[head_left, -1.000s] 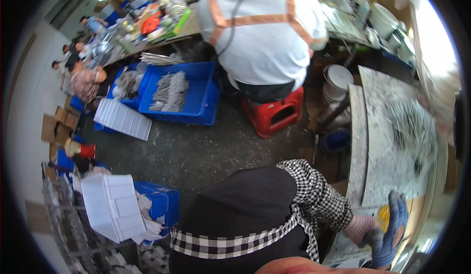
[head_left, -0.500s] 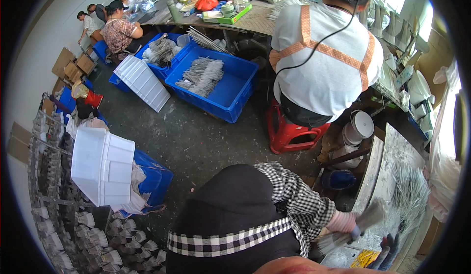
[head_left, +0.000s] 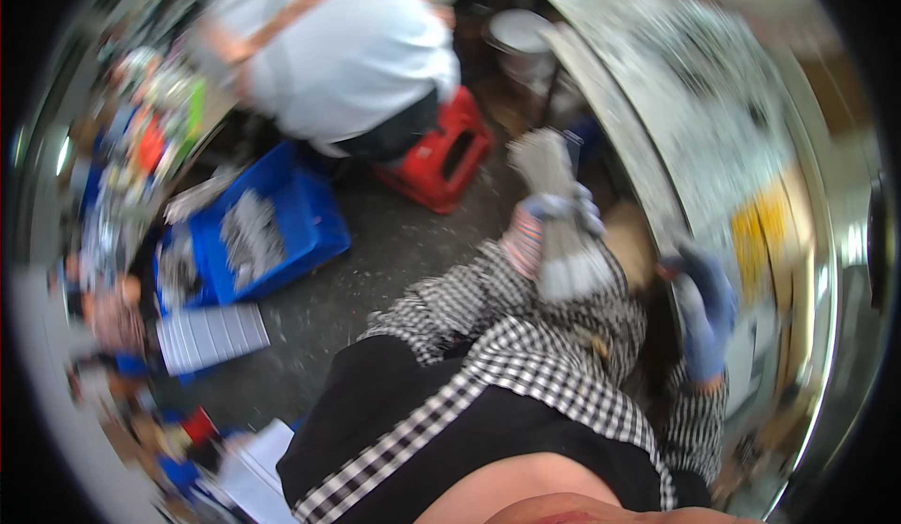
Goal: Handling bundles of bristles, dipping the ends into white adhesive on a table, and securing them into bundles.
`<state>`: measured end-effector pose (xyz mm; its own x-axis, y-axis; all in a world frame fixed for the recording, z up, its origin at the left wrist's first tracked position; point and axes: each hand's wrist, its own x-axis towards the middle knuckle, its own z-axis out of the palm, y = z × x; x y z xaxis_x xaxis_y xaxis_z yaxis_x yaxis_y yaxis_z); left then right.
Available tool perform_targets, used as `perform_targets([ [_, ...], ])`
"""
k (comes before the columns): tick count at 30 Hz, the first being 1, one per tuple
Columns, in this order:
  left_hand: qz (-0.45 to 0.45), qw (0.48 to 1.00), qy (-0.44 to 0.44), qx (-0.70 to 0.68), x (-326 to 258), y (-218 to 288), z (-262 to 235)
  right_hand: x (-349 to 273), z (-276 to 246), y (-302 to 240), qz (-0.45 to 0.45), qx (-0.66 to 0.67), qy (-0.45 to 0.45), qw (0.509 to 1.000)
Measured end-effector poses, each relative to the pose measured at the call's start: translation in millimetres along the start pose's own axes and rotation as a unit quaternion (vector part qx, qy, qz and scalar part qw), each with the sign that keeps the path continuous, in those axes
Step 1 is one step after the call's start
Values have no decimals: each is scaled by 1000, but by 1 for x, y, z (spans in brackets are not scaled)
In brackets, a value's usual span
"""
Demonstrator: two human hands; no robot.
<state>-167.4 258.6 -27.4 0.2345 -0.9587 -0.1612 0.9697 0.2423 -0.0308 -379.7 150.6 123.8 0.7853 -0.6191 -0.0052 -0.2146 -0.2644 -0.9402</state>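
Observation:
The picture is blurred by motion. My left hand, in a grey-blue glove with a striped cuff, is closed round a bundle of grey metal strips that stands upright above my lap. My right hand, in a blue glove, is at the near edge of the worktable with its fingers curled; I cannot make out whether it holds anything. Both forearms wear black-and-white checked sleeves over a black apron.
A co-worker in a white shirt with orange straps sits on a red stool ahead. A blue crate of grey metal parts and a white slatted tray lie on the floor at left. A white bucket stands by the table.
The view has swung to the right and down. My left hand has come up in front of me holding the bundle of strips. My right hand has risen along the table edge.

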Motion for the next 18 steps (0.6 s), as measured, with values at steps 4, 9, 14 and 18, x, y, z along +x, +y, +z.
perform_targets([
  [4, -63, 997, -48, -10, -3, -1, -17, -17, 21, 31, 59, 129, 1, 990],
  [9, -147, 986, -54, 51, -2, -4, -12, -26, 26, 35, 122, 34, 20, 992],
  [14, -263, 948, -87, 157, 17, -17, -2, 19, 24, 58, 134, 163, 106, 972],
  [18, -344, 923, -102, 143, 33, -34, -1, 50, 33, 91, 118, 272, 136, 945],
])
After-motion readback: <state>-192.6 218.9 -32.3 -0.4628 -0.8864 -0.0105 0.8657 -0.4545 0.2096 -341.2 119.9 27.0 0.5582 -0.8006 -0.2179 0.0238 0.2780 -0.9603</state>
